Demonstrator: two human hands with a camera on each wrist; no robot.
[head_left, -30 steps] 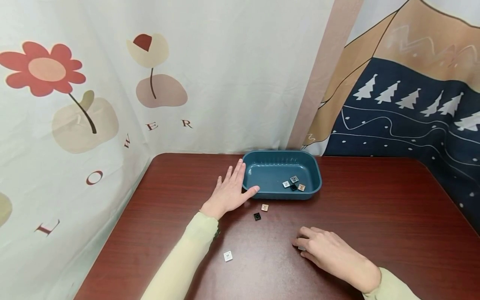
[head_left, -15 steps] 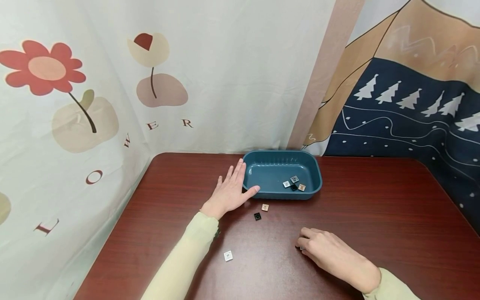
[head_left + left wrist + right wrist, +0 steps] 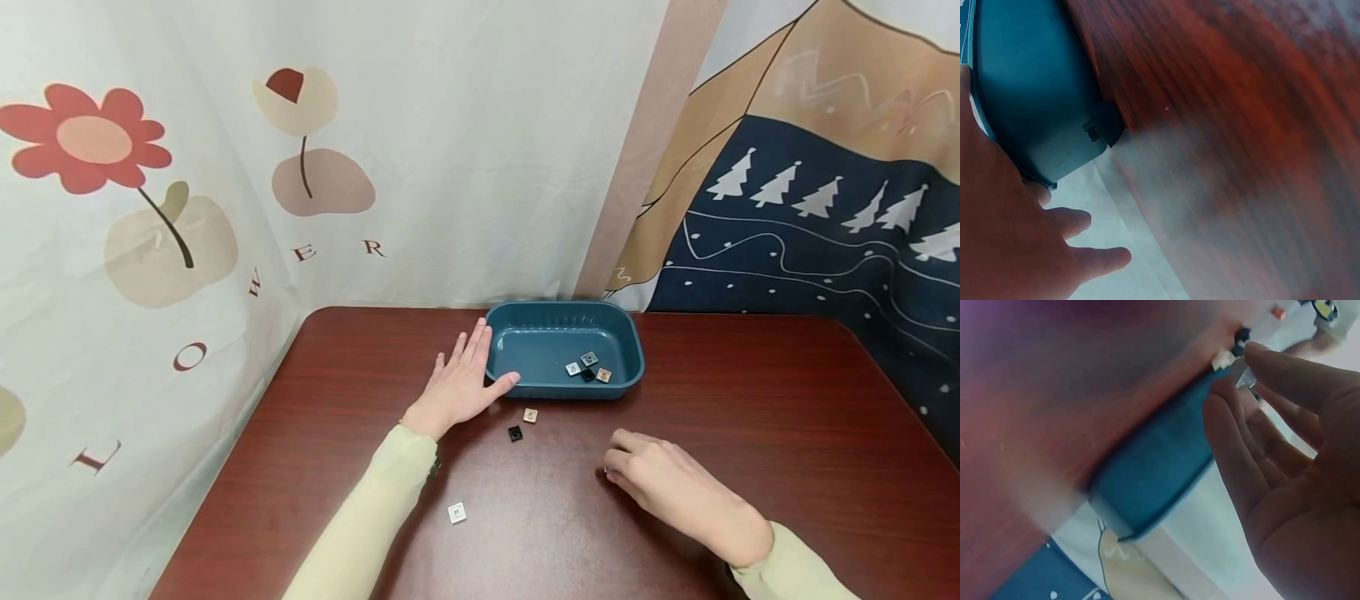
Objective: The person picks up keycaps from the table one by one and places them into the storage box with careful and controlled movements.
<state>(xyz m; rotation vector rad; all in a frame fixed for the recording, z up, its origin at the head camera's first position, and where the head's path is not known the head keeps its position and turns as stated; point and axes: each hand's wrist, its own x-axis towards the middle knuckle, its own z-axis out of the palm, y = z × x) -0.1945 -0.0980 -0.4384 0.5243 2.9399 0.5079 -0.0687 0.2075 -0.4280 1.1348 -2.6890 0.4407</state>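
Observation:
My left hand (image 3: pixel 459 385) lies with straight, spread fingers against the left end of a blue plastic bin (image 3: pixel 528 354), its thumb over the near rim. My right hand (image 3: pixel 671 483) is over the table right of the middle. Between its thumb and fingertips it pinches a small pale keycap (image 3: pixel 1245 374), mostly hidden by the fingers in the head view. On the table in front of the bin are a beige keycap (image 3: pixel 530 415) and a black keycap (image 3: pixel 515 433). A white keycap (image 3: pixel 457 512) lies nearer, right of the left sleeve.
Several keycaps, among them a grey one (image 3: pixel 588 358) and a beige one (image 3: pixel 603 376), lie in the bin's near right part. The bin stands at the far edge of the brown table (image 3: pixel 750 392). Printed curtains (image 3: pixel 465 167) hang behind and to the left.
My right hand has closed its fingers on the pale keycap and moved a little up and to the right in the head view. My left hand and the bin have stayed put.

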